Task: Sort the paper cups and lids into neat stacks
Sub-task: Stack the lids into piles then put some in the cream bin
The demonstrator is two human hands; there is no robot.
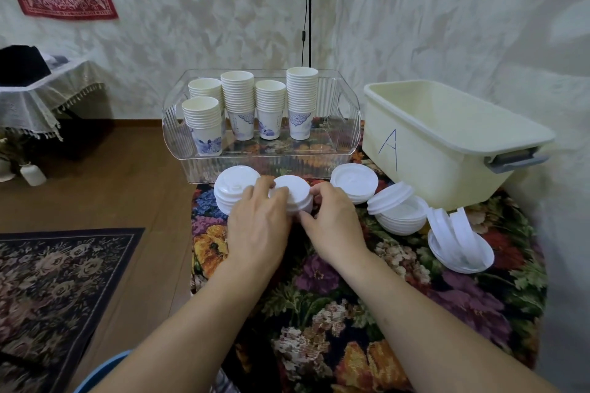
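Both hands close round a small stack of white lids (pixel 293 191) on the flowered tablecloth: my left hand (pixel 259 223) grips its left side, my right hand (pixel 335 222) its right side. Another lid stack (pixel 230 188) stands just to the left, touching my left fingers. A third lid stack (pixel 353 181) stands to the right. Further right lies a tilted lid pile (pixel 397 210), and a loose heap of lids (pixel 459 241) with some on edge. Several stacks of paper cups (pixel 238 102) stand upright in a clear plastic tray (pixel 338 150) behind the lids.
A cream plastic bin (pixel 447 143) marked "A" sits at the right rear of the table. The table's left edge drops to a wooden floor with a patterned rug (pixel 57 290). A cloth-covered side table (pixel 38 96) stands far left. A black cable (pixel 309 3) hangs behind the tray.
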